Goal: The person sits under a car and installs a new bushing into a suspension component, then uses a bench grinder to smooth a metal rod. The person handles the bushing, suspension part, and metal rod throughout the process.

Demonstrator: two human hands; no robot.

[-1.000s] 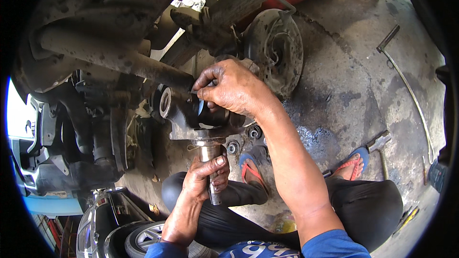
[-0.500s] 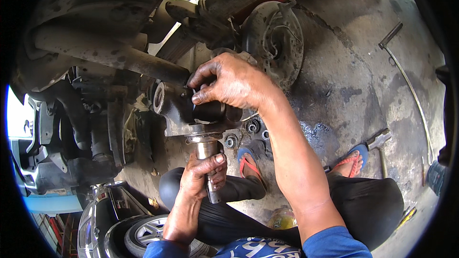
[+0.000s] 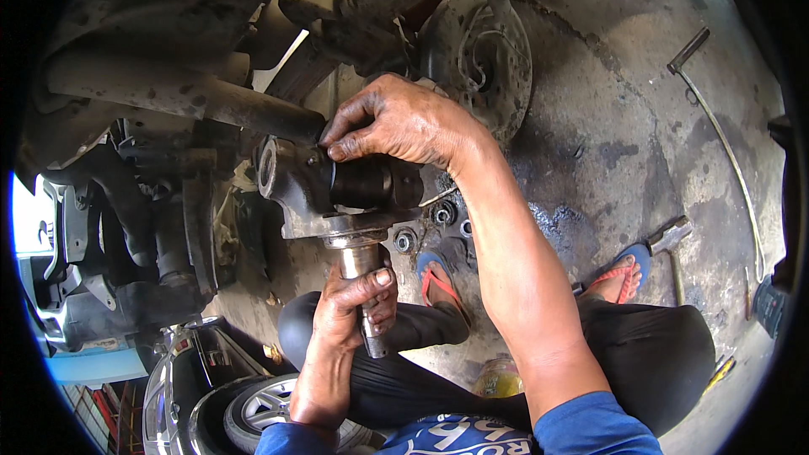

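My left hand (image 3: 352, 307) is wrapped round the shiny spindle shaft (image 3: 361, 261) of a steering knuckle (image 3: 303, 181), below its flange. The knuckle is dark and greasy, with a round bore at its left end. A black cylindrical axle end (image 3: 362, 183) sits within the knuckle's fork. Above this joint, my right hand (image 3: 409, 122) has thumb and forefinger pinched together, their tips at the narrow gap between the knuckle's upper arm and the axle end. Whatever lies between those fingertips is too small or hidden to make out.
Behind the right hand stands a round brake backing plate (image 3: 480, 59). Bearings (image 3: 407, 241) lie on the stained floor near my sandalled feet. A hammer (image 3: 670, 240) and a long-handled bar (image 3: 725, 143) are to the right. A wheel (image 3: 265, 404) is at lower left; vehicle underbody parts fill the left.
The knuckle and surroundings have shifted slightly left in view. My right fingertips have moved up and left against the gap, uncovering more of the axle end. My left hand keeps its grip.
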